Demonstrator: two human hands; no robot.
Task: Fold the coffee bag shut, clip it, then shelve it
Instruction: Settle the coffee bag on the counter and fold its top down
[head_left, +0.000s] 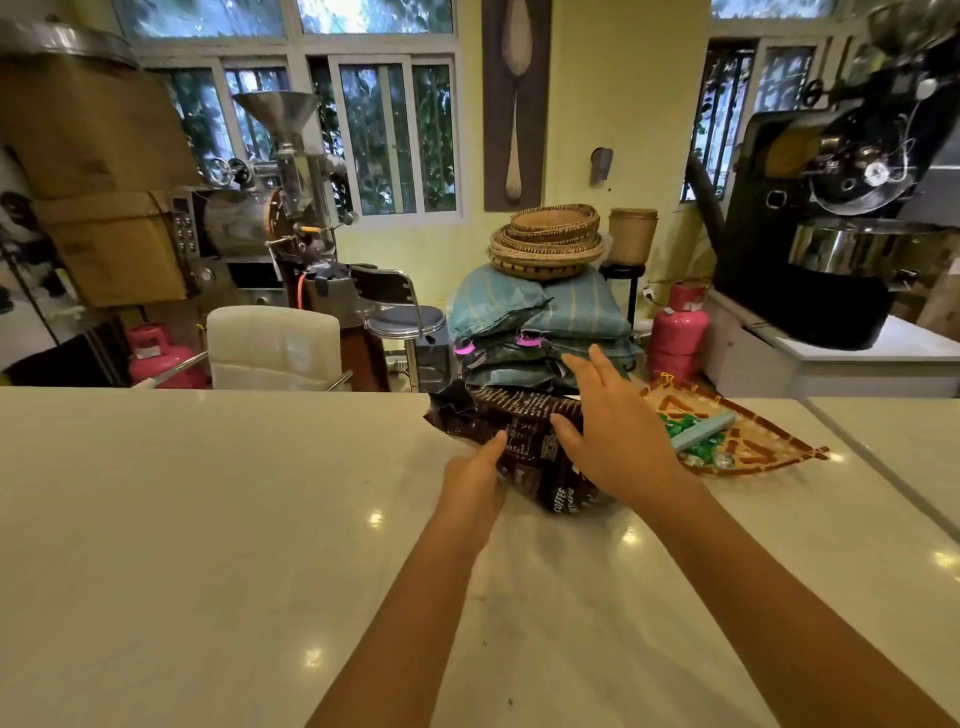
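Two hands were on the job, both mine. Nearest me, my left hand (475, 475) had curled around the near-left edge of the coffee bag (524, 441), thumb on top; the other fingers were tucked under or behind the foil, so I couldn't tell how tight that pinch was. It did look like a hold, not just contact.

Just past it, my right hand (610, 436) lay flat and spread, palm pressing down on the right half of the bag, thumb (566, 434) hooked over the printed face, fingers pointing away from me. Nothing was gripped there, only pressure.

The bag lay on its side on the pale counter (234, 519), under and between both hands. Long axis ran from near-right, fat end below my right wrist, to far-left, where the crumpled open mouth stuck out beyond my left fingertips. So the mouth sat ahead and left of both hands, left hand nearer to it.

My read: folding had not really started. Next step would be left hand rolling the mouth back toward the right palm.

Beyond my right fingers, just beside the bag, a woven tray (769, 447) held a pale blue bar (701, 431), probably the clip, right hand closer. No shelf identifiable further out.
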